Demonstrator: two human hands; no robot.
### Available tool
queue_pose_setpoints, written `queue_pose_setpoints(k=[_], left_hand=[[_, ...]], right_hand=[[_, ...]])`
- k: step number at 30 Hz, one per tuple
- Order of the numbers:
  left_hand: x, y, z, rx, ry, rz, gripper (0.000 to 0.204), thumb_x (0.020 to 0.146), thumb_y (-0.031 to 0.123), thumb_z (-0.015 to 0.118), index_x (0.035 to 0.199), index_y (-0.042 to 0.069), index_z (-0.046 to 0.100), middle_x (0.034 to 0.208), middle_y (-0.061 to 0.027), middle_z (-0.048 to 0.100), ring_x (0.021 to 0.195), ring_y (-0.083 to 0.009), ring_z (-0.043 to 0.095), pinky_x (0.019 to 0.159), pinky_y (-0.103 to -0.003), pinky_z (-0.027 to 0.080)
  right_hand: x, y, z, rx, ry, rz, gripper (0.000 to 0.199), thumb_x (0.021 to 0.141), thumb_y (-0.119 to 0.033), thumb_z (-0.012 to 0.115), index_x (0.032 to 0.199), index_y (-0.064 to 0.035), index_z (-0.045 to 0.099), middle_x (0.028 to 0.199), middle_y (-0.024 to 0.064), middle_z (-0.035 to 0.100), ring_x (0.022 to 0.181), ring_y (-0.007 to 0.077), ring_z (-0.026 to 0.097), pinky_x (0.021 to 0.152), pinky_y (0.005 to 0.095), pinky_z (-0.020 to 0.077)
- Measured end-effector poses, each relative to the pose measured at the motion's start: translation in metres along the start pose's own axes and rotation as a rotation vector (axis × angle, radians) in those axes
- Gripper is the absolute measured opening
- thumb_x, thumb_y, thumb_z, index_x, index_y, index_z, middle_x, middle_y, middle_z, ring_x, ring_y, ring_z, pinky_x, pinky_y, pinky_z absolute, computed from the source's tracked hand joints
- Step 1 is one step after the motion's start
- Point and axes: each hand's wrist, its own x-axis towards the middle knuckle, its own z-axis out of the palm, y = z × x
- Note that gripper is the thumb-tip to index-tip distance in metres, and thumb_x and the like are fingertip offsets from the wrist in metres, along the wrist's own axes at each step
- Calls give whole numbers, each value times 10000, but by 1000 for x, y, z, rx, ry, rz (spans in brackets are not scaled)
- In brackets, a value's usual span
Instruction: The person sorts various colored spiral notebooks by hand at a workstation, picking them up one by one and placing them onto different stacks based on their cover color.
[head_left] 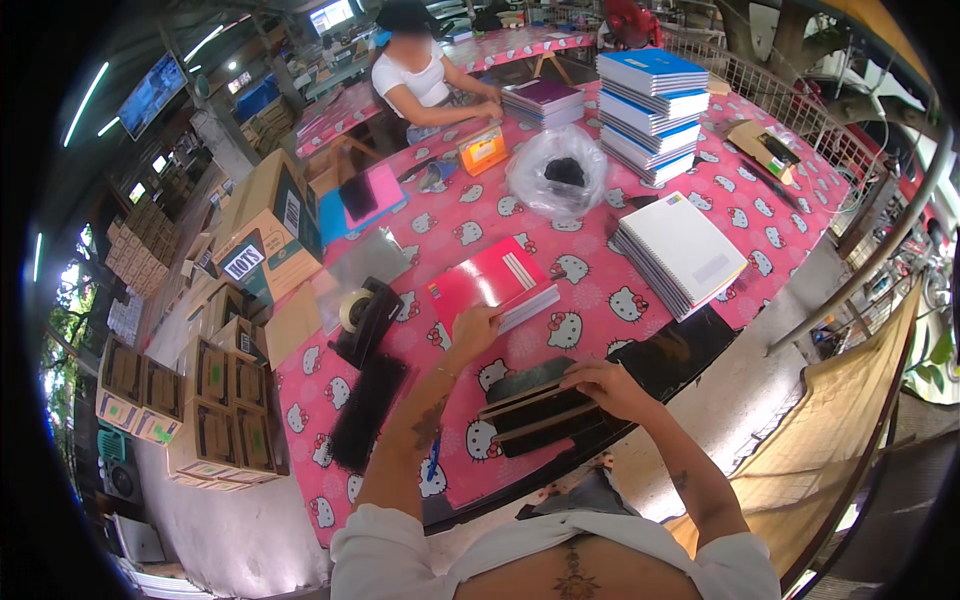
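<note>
A small stack of red-covered notebooks (pixel 493 285) lies on the pink patterned table in front of me. My left hand (pixel 474 332) is closed on its near left edge, with some fingers hidden. Nearer to me and further right, my right hand (pixel 603 387) has its fingers bent at the edge of a dark, flat piece with tan edges (pixel 535 408); its exact kind does not show. To the right lies a stack of white spiral notebooks (pixel 685 250). A black tape dispenser (pixel 367 322) with a roll of tape stands left of the red notebooks.
A tall stack of blue and white notebooks (pixel 652 115) stands at the back right, beside a clear plastic bag (pixel 557 172). Cardboard boxes (pixel 262 232) flank the table's left side. Across the table, another person (pixel 425 85) works by a purple-topped notebook stack (pixel 543 100). A blue pen (pixel 434 460) lies near my left forearm.
</note>
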Motion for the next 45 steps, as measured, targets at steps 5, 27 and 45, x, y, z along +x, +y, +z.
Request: queue_pose_setpoints(k=[5,27,45], left_hand=[[-3,11,4,41,-16,-41,210,888,260,664,982,99,761,906,-140,701,825,-371,680,713,-474,538],[-63,242,-178,287,147,476,151,874,85,646,1010,40,597,817,-93,613,726,-284,664,612,-387,521],[-243,114,7,-843,997,-548,485,1004,221,548,1441,14,507,1259,-207,593,1182,-270,556,1043,-375,416]], right_hand=[[-5,1,3,20,15,33,281,881,10,650,1110,-133,727,1168,86,674,1066,303,654,888,380,530],[-9,43,-17,631,226,-12,262,868,-6,767,1122,-23,703,1063,23,728,988,102,647,887,291,516],[5,23,47,584,289,87,645,810,-67,827,1377,-9,525,1159,75,656,1080,173,622,960,326,493]])
